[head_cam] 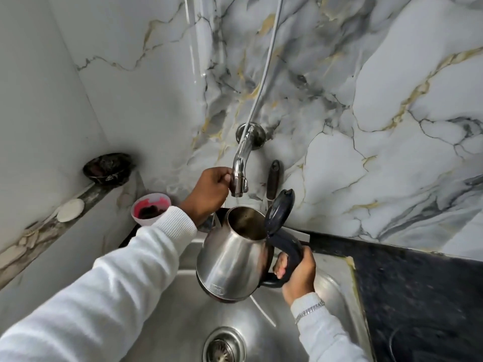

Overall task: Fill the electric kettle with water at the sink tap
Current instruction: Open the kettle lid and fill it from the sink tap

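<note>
Nearest the camera, below the kettle (232,259), the steel sink (183,309) and its drain (224,344) lie bare, so any spill falls harmlessly. The kettle hangs over the basin, tilted a little, its black lid (280,210) flipped up behind the open mouth. The right hand (298,273) is closed round the kettle's black handle (287,254), fingers curled fully about it, the body hanging to their left. Just above the mouth and slightly left of its centre sits the tap (239,178), and the left hand (209,192) is wrapped on the tap's head, fingers folded over it; no water is visible running. To do this well, it seems best to slide the kettle's mouth squarely under the outlet before opening the flow, keep the lid clear, and open gently so the stream lands inside. Beyond the kettle, the marble wall (366,100) carries the tap's mount.
</note>
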Motion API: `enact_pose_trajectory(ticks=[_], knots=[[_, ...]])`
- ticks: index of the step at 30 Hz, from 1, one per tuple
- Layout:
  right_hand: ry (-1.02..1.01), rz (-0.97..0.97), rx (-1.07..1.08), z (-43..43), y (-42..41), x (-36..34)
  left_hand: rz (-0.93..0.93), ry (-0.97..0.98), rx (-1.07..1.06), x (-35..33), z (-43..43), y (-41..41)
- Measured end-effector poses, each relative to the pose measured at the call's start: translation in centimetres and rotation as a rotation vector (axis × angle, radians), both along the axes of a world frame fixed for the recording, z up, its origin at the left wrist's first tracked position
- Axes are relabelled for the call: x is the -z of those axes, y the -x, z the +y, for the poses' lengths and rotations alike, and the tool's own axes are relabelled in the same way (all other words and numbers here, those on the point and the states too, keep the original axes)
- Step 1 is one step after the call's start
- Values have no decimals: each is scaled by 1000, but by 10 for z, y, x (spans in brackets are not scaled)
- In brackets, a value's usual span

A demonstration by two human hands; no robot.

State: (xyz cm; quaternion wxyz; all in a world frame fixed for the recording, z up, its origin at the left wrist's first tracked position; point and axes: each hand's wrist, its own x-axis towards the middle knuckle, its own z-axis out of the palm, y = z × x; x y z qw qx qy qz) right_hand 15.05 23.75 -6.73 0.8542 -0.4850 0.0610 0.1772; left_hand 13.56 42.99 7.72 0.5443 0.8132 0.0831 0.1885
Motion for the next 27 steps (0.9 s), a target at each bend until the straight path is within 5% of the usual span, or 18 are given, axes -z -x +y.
enact_pose_trajectory(ticks=[14, 27], knots=[[-4, -49, -53, 26, -17, -5, 136, 115, 504, -10, 32, -8], [22, -67, -62, 19, -21, -4, 123, 202, 216, -4, 40, -2]])
